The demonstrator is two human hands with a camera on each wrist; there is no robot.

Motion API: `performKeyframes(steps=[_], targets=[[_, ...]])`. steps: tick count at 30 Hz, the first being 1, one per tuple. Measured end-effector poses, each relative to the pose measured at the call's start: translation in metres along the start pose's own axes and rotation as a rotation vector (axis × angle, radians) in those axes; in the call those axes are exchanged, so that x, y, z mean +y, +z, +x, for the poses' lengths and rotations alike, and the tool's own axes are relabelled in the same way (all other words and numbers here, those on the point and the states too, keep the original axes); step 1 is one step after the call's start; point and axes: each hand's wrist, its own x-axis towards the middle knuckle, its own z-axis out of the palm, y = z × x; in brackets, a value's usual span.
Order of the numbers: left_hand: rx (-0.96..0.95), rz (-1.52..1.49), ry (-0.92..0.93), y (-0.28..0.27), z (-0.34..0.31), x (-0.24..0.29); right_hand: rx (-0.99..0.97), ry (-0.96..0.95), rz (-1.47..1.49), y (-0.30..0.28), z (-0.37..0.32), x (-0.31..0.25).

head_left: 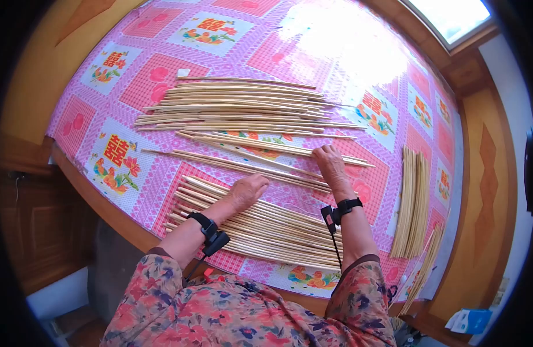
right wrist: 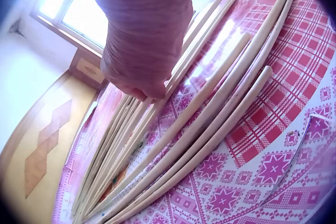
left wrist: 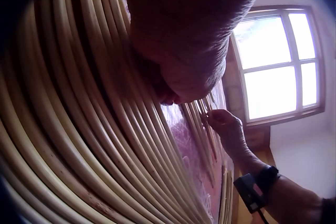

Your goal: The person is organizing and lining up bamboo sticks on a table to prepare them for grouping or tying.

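Long, thin, pale wooden sticks lie in groups on a patterned tablecloth. In the head view my right hand (head_left: 331, 168) pinches at a stick in the small middle group (head_left: 278, 146), near its right end. The right wrist view has its curled fingers (right wrist: 139, 91) down on these sticks, with several looser sticks (right wrist: 231, 92) beside them. My left hand (head_left: 248, 192) is at the upper edge of the near row of sticks (head_left: 266, 231), fingers relaxed and pointing right toward a few separate sticks (head_left: 220, 162). In the left wrist view its fingertips are mostly hidden.
A wide group of sticks (head_left: 237, 104) lies farther back, with a small white piece (head_left: 183, 73) at its corner. On the right are a tall bundle (head_left: 411, 202) and another bundle (head_left: 425, 266) at the table's edge. The tablecloth (head_left: 156, 75) covers the round-edged table.
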Motion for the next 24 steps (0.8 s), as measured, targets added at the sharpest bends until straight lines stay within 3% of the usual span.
performKeyframes(steps=[10,15,18,19,21,22,23,24], targets=[[-0.031,0.018,0.023,0.000,0.001,0.006,-0.107,0.078,-0.069,0.009,0.008,-0.001],[0.093,-0.004,0.005,-0.013,0.000,0.020,-0.037,0.097,-0.006,-0.010,0.005,-0.008],[0.154,-0.636,-0.393,-0.025,0.005,0.038,-0.016,0.184,0.357,-0.058,0.007,-0.037],[0.158,-0.630,-0.381,-0.029,0.006,0.042,-0.003,0.180,0.353,-0.068,0.004,-0.047],[0.274,-1.193,-0.456,-0.040,0.008,0.052,0.055,0.097,0.500,-0.087,-0.005,-0.067],[0.294,-1.324,-0.439,-0.056,0.008,0.067,-0.049,0.128,0.521,-0.101,-0.011,-0.081],[0.295,-1.313,-0.427,-0.061,0.007,0.069,0.031,0.018,0.544,-0.102,-0.020,-0.090],[0.279,-1.424,-0.378,-0.065,0.004,0.071,-0.103,0.151,0.727,-0.112,-0.028,-0.102]])
